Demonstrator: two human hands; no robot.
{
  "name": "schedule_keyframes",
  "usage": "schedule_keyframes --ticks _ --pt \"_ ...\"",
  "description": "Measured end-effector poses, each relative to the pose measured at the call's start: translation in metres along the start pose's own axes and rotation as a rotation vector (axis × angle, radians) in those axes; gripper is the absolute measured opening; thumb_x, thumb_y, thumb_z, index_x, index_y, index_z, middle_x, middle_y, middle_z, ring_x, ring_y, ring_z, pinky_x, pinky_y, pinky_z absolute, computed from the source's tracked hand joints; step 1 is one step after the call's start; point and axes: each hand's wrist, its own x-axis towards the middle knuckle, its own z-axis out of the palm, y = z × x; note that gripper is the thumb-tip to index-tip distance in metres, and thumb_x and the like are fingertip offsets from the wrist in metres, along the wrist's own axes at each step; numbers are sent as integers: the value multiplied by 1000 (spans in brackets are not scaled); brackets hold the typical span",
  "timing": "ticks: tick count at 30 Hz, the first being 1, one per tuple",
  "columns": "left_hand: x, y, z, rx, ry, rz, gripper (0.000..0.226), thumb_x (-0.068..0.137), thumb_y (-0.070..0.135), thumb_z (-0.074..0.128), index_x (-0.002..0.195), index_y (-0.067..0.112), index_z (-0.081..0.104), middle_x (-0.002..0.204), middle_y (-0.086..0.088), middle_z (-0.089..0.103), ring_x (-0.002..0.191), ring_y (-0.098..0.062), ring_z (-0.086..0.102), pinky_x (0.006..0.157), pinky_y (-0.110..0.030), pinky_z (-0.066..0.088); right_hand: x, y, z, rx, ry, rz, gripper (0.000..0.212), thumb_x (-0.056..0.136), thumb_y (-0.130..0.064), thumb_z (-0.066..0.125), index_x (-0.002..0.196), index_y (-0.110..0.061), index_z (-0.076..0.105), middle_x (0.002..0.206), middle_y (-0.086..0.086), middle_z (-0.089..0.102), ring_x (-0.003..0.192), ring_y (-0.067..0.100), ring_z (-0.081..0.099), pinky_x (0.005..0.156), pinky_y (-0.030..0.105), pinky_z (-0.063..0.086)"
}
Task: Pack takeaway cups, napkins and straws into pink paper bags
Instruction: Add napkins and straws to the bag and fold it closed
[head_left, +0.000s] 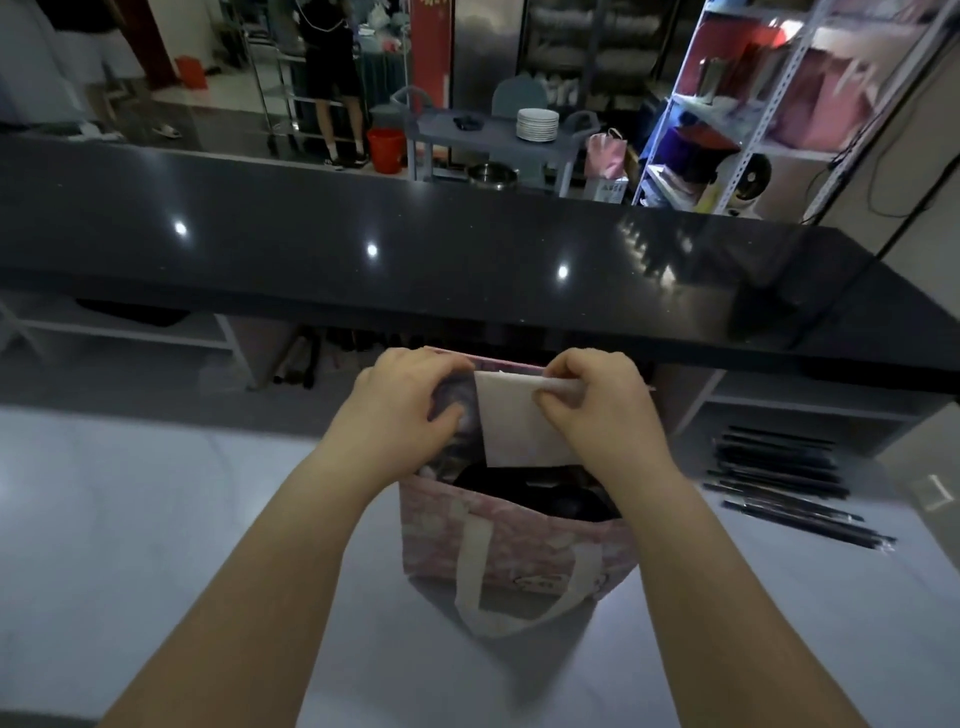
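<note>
Pink paper bag (511, 545) upright on pale worktop (156, 519), white napkin (511, 421) pinched by right hand (597, 402) over its open mouth, left hand (410, 405) gripping the bag's rim, black straws (789, 488) lying well right.

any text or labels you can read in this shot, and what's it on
None can be read.
pink paper bag: a small label low on its front, too blurred to read.
red banner at the back: yellow marks at its top, too blurred.
white box on the floor by the shelving: dark print, too small to read.
The napkin shows no print.
</note>
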Motion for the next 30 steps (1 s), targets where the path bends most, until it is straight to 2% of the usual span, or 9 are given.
schedule_keyframes --ticks 5,9,11,15,19,22,24,26,30 --pt "3 -19 2 -56 -61 32 45 86 20 65 130 27 59 126 11 61 124 -16 45 104 -42 40 3 3 10 -151 -3 5 21 77 -23 78 95 -22 68 93 -11 63 100 18 49 87 39 44" --pt "3 -28 9 -217 -21 100 38 86 20 69 123 26 64 123 17 58 122 -8 47 105 -34 40 -8 10 3 -61 106 -6 19 78 -23 77 93 -28 66 88 -19 57 96 7 45 79 13 35" --pt "-4 -32 16 -402 18 88 34 86 30 69 120 31 65 126 22 54 123 1 46 103 -27 40 -18 21 -9 38 183 10 21 79 -22 76 92 -35 66 88 -24 59 95 4 48 82 10 36" --pt "-31 -52 30 -541 139 49 29 85 49 67 111 37 66 121 18 50 119 -5 50 97 -27 48 -54 57 -31 432 258 234 32 76 -35 76 106 -42 67 105 -18 67 102 10 61 90 37 52" --pt "-52 -71 31 -799 177 20 64 79 63 65 131 27 55 135 5 51 122 -20 56 94 -33 52 -93 94 -32 761 25 369 61 71 -54 75 128 -38 59 128 -8 63 121 14 58 102 50 44" --pt "-57 -78 29 -882 -44 7 77 67 69 74 132 34 53 131 4 59 120 -21 59 94 -36 51 -108 105 -23 935 -208 359 87 60 -56 84 138 -33 52 140 -7 54 127 18 53 101 44 48" --pt "-61 -76 34 -881 -161 -22 77 60 62 82 129 39 55 126 6 63 117 -18 61 93 -34 53 -113 104 -11 980 -291 313 81 65 -32 88 138 -32 52 138 -3 57 122 19 58 91 34 53" --pt "-69 -67 46 -847 -153 -82 68 61 46 88 123 49 58 122 16 65 113 -9 62 90 -25 54 -116 97 6 969 -207 333 62 69 -6 83 122 -35 65 114 2 71 103 19 68 79 26 55" --pt "-80 -45 72 -852 33 -220 42 76 16 81 101 47 70 99 17 73 90 -5 70 75 -22 58 -116 76 32 989 105 472 23 72 -18 73 94 -26 75 94 5 76 87 19 72 67 22 56"
